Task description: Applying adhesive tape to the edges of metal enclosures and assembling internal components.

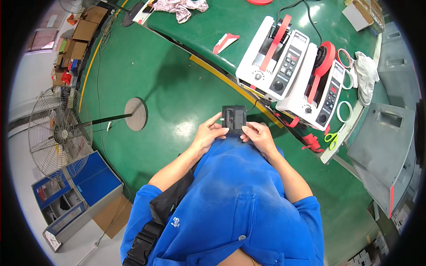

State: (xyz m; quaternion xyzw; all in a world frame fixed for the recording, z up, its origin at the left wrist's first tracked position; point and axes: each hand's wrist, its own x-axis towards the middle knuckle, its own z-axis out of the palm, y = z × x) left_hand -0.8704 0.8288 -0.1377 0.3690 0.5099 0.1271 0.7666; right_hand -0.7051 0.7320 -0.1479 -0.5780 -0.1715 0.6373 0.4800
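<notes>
A small black square device with a recessed face (234, 118) is held in front of my body. My left hand (210, 134) grips its lower left corner, with the thumb on the front and fingers along the side. At its lower right corner my right hand (259, 136) pinches the edge between thumb and fingers. A thin dark cable runs from near its upper right towards the table. Just beyond, at the table's edge, stand two white tape dispensers, one (267, 76) further left and one (306, 103) nearer, both loaded with red tape.
On the green table (208, 26) lie a patterned cloth (182, 8), a red-and-white scrap (225, 43), tape rolls (344, 111), yellow-green scissors (331, 140) and a white glove (366, 77). A standing fan (61, 132) and a blue-topped cabinet (96, 178) are on the left.
</notes>
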